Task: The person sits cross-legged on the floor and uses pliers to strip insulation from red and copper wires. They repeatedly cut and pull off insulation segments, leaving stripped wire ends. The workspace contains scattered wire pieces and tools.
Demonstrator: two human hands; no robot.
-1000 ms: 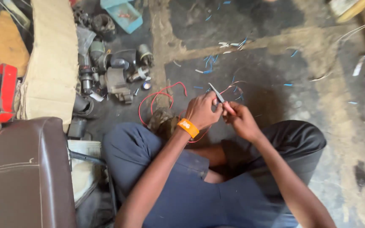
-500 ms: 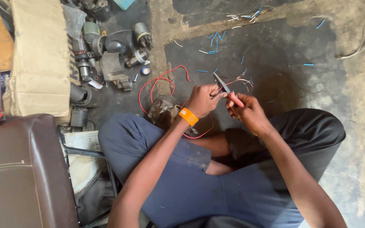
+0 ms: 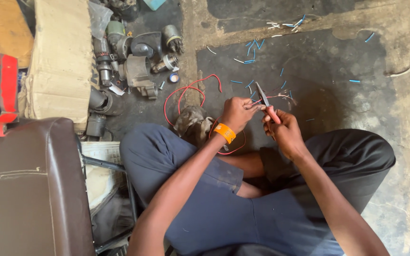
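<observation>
One pair of red-handled pliers (image 3: 267,105) is gripped in the right hand (image 3: 283,130), fingers closed around the handles. One thin red wire (image 3: 191,92), looping across the dark floor (image 3: 338,95), is pinched by the left hand (image 3: 238,113). Many short blue sleeve offcuts (image 3: 251,47) are scattered beyond.

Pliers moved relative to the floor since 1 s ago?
Cannot tell. The pliers sit between the same blue wire bits and red wire; the frame shift looks like camera motion.

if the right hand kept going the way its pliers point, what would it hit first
Probably bare dark floor: the right hand aims its pliers up-left, and beyond the tip lie only scattered blue wire bits. Depth unclear.
</observation>
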